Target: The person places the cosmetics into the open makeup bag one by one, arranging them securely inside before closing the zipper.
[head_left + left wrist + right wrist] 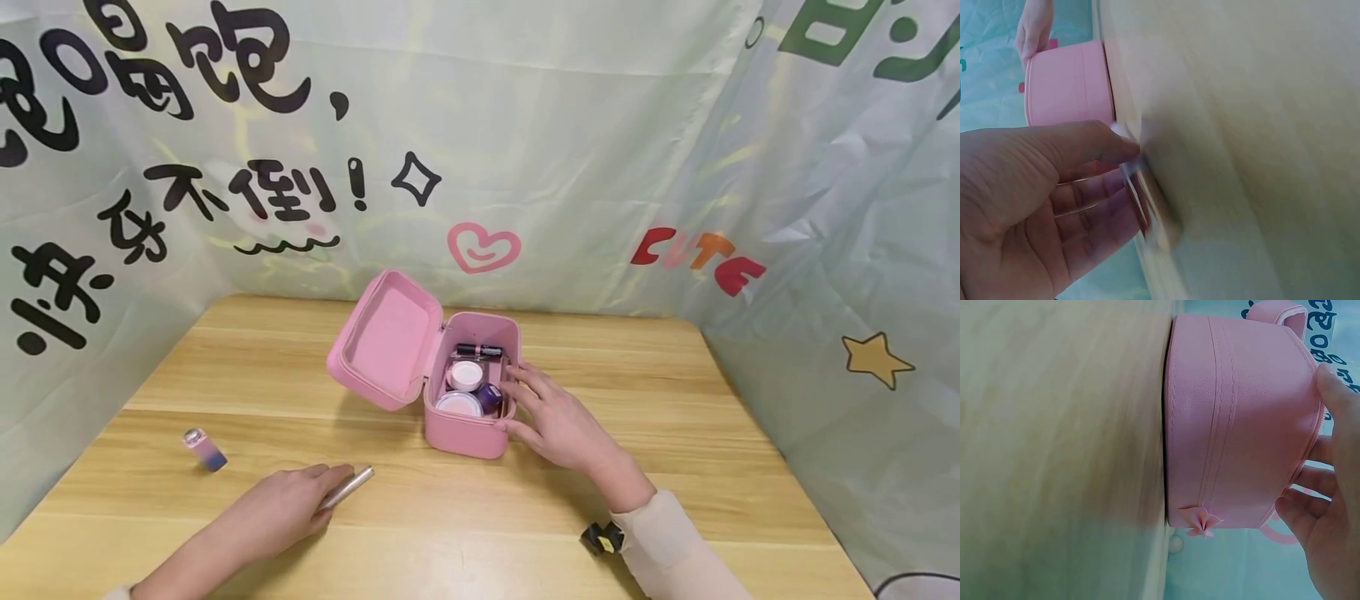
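My left hand [288,504] pinches a slim, shiny silvery case [347,487] between thumb and fingers, low over the table. In the left wrist view that case [1150,206] is blurred, so its kind is unclear. A pink cosmetic case [468,437] stands unzipped, its lid [390,333] swung over to the left. At its right rim, my right hand [566,421] holds the wall, some fingertips over the edge and inside. Within lie a white-lidded jar [467,375], a larger round white-topped container [459,405], a purple item [490,397] and a dark tube [480,350].
A pink-and-blue lipstick-like tube [204,450] lies on the wooden table [300,367] at the left. Beside the right sleeve [675,542] is a small black item with a yellow mark [602,540]. A printed curtain [562,150] encloses the back and sides.
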`<state>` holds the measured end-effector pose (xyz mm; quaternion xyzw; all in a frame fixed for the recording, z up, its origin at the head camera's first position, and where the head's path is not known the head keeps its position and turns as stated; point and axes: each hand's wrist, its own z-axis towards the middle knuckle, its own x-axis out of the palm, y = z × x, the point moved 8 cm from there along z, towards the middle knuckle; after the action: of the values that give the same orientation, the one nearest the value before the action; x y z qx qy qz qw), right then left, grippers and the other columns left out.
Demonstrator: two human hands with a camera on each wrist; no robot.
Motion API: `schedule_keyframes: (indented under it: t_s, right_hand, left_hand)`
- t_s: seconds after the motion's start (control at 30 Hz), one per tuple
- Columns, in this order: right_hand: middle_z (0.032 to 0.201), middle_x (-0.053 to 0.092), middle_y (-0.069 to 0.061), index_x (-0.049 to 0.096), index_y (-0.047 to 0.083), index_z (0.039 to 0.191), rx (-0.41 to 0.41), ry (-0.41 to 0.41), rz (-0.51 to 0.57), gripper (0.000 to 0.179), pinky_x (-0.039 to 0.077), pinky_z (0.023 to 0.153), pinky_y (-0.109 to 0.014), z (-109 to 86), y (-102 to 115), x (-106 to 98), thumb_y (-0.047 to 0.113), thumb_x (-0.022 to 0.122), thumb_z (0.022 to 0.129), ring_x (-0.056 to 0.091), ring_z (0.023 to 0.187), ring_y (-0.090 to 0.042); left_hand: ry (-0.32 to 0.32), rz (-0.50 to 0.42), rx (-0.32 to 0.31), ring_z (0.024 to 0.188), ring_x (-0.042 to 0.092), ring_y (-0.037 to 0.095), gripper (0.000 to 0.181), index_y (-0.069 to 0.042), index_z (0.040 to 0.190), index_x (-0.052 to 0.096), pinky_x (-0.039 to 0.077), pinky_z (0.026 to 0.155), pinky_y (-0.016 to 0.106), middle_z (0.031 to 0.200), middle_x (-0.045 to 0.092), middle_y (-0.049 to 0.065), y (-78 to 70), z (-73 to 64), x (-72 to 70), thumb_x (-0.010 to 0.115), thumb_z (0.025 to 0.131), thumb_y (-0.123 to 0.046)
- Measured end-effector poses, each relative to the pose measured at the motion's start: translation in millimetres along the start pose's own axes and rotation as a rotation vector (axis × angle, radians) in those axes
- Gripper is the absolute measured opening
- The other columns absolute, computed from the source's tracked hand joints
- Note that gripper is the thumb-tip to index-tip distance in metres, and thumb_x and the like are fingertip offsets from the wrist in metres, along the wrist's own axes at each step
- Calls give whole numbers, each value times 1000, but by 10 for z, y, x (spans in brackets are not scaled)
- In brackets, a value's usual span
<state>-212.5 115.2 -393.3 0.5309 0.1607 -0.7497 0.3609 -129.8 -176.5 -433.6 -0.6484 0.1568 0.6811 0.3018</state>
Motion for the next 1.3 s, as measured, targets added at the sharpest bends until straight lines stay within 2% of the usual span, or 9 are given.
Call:
schedule_keyframes:
  t_s: [0.13,0.27,0.43,0.63,0.83,0.9,1.03,1.17,1.3]
  right_hand:
    - [148,44,-13,57,7,135,-1,-2,-3,69,37,109,-51,-3,-1,0,61,35,99,34,140,-34]
    - [147,45,-14,57,6,135,-11,-13,-13,69,38,108,-51,-2,7,-12,61,34,99,35,139,-36]
    - [146,45,-15,57,6,134,-19,-21,-16,68,40,107,-51,-3,17,-20,60,36,99,37,138,-36]
    - [147,44,-14,57,5,134,-17,-22,-9,70,39,107,-52,2,21,-23,61,35,99,36,138,-35]
    - [147,44,-14,57,6,135,-8,-17,-8,72,38,108,-52,-4,8,-11,62,33,98,36,139,-35]
    - [147,44,-15,56,6,135,-8,-16,-9,71,38,108,-52,-5,8,-7,62,33,98,36,139,-35]
    - [148,43,-14,56,7,136,-11,-12,-14,70,39,107,-52,-7,12,0,62,34,98,36,138,-36]
    - [149,42,-13,55,8,137,-6,-7,-22,69,40,107,-52,-10,12,1,62,34,98,35,139,-35]
    - [148,43,-14,55,8,137,-7,-11,-20,68,39,107,-52,-11,17,-6,61,36,99,35,139,-36]
  left_hand:
    - [-2,6,27,60,50,-1,29,-8,103,68,50,51,20,79,58,-9,-42,49,12,78,75,-10]
    - [-19,3,38,61,48,-1,23,-13,94,68,48,50,18,78,55,-11,-94,99,-26,77,74,-7]
    - [-114,20,63,66,51,1,24,-15,93,65,50,53,19,83,56,-10,-183,184,-146,76,73,-8]
    - [-235,19,82,66,46,1,22,-16,91,63,46,51,17,80,54,-11,-315,303,-332,74,74,-8]
    - [-337,34,132,67,50,3,20,-14,92,63,49,54,21,79,54,-10,-469,459,-526,72,75,-10]
    - [-354,28,140,66,48,4,20,-14,92,63,48,52,21,79,53,-9,-512,508,-585,72,75,-10]
    - [-364,7,134,62,44,4,25,-13,99,61,43,50,20,77,49,-9,-572,616,-680,70,76,-10]
    - [-358,-10,118,62,45,5,33,-11,111,62,44,51,21,78,51,-9,-614,752,-751,70,79,-13]
    - [-359,-35,96,60,46,5,37,-9,117,63,43,51,20,77,53,-10,-634,903,-807,69,81,-16]
